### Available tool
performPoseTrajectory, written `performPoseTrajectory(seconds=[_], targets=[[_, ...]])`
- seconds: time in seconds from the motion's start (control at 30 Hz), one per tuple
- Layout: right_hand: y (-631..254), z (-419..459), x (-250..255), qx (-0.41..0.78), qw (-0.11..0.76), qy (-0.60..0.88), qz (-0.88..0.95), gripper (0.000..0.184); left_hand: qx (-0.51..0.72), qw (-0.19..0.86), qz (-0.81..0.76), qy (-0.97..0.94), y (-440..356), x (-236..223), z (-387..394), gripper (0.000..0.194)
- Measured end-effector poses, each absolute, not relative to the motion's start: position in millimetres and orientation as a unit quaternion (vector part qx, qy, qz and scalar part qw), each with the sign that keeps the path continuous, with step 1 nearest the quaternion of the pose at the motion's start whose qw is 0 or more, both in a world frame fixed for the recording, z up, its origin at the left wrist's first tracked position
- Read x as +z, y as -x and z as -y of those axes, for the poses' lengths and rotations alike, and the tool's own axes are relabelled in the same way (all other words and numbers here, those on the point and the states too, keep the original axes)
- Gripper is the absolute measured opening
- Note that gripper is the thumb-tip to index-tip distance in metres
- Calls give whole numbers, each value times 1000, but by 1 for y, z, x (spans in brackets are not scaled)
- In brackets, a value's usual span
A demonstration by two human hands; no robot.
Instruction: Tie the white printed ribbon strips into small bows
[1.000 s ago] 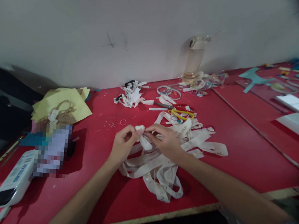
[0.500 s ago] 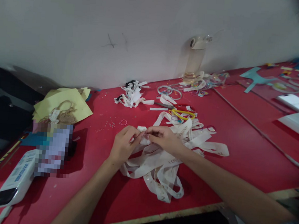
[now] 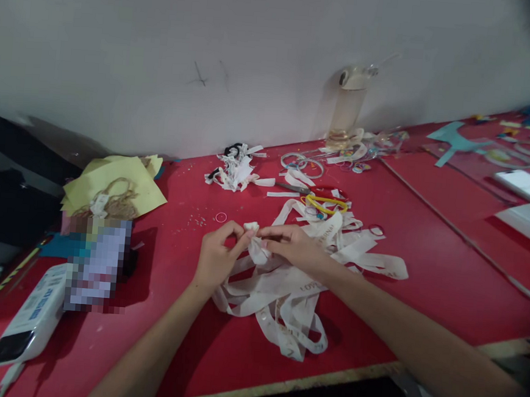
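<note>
1. At the left of the frame, a white power bank [image 3: 31, 314] lies below yellow paper sheets [image 3: 119, 181].
2. Near the centre, the left hand [image 3: 217, 256] has its thumb and index finger clamped on a short ribbon piece [image 3: 259, 252].
3. That ribbon piece is white and soft, gathered at the fingertips, with a small folded end above and a wider end fanned below. The lower end has just come out more fully from behind the fingers; the gather probably needs a steady pinch to keep its folds.
4. Just right of centre, the right hand [image 3: 295, 247] pinches the same piece, thumb and index finger nearly together; the other fingertips cannot be made out.
5. From the centre toward the right, loose printed ribbon [image 3: 283, 284] lies in tangled loops, with scissors [image 3: 294, 188] above it.
</note>
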State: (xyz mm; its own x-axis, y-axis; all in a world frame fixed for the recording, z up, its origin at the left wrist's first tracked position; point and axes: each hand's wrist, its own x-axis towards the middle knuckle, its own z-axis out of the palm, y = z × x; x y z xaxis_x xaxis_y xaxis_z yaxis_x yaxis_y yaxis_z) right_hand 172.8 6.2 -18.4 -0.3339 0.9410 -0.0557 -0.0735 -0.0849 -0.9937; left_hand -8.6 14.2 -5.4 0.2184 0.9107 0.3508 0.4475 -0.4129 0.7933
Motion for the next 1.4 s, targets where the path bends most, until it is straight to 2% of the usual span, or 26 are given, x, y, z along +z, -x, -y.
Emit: performPoseTrajectory(seconds=[0.1,0.3,0.53,0.67,0.73,0.83,1.0,1.23,1.4], targets=[[-172,-8,-21,578,423,409,565,23,425,381,-482,-665,6,-3,-14,28],[-171,-5,-18,485,488,439,578,27,416,497,-472,-598,2,2,-11,19],[-172,1,-12,425,505,416,625,27,449,535,-459,-550,5,-2,-16,16],[-177,-3,-14,376,511,422,647,12,443,561,-452,-533,5,-2,-16,16],[-179,-5,-14,341,506,417,673,14,438,576,-445,-528,4,-1,-15,15],[-180,-4,-13,303,503,405,701,22,433,579,-440,-533,4,-3,-14,14],[-176,1,-7,261,527,390,708,16,442,547,-446,-554,6,-7,-16,13],[-175,1,-7,250,525,386,716,9,439,543,-428,-574,5,-5,-14,12],[-177,-1,-10,286,502,399,712,13,432,495,-428,-621,6,0,-14,14]])
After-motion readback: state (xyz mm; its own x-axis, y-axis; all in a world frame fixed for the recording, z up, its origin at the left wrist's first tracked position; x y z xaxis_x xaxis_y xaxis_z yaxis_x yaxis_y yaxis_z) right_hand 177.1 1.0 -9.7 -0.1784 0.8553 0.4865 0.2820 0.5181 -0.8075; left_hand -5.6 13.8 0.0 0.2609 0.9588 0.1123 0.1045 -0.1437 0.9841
